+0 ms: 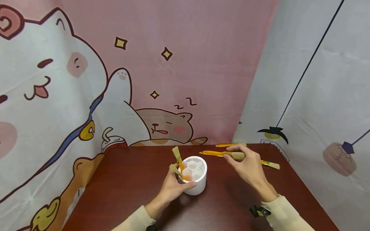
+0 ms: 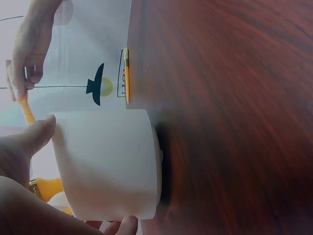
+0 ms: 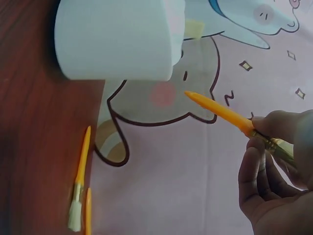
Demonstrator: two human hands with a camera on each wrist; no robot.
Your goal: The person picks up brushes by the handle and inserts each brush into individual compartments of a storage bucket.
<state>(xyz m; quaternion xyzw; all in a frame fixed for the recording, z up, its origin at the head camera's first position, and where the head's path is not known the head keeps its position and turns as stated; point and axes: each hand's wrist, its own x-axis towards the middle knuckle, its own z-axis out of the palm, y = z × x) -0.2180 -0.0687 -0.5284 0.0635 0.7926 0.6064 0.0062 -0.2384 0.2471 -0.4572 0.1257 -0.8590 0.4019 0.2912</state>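
A white round brush holder [image 1: 199, 186] with a sectioned top stands on the table. My left hand [image 1: 171, 187] grips its near left side, the thumb [image 2: 41, 134] along the wall near the rim. Two yellow-handled paintbrushes stand in the holder with bristles up, one upright brush [image 1: 176, 153] and one leaning brush [image 1: 175, 170] over the hand. To the right, my right hand [image 1: 249, 165] pinches another paintbrush [image 3: 220, 111] near its metal ferrule, above the table. Its handle tip points left toward the holder, and its bristles are partly hidden by the fingers.
Two more paintbrushes lie on the dark red-brown table [image 1: 127, 192]: one brush [image 1: 271, 165] beyond the right hand, the other brush [image 1: 222, 145] at the back edge. A cartoon-printed cloth [image 1: 202, 64] hangs behind the table and along its right side.
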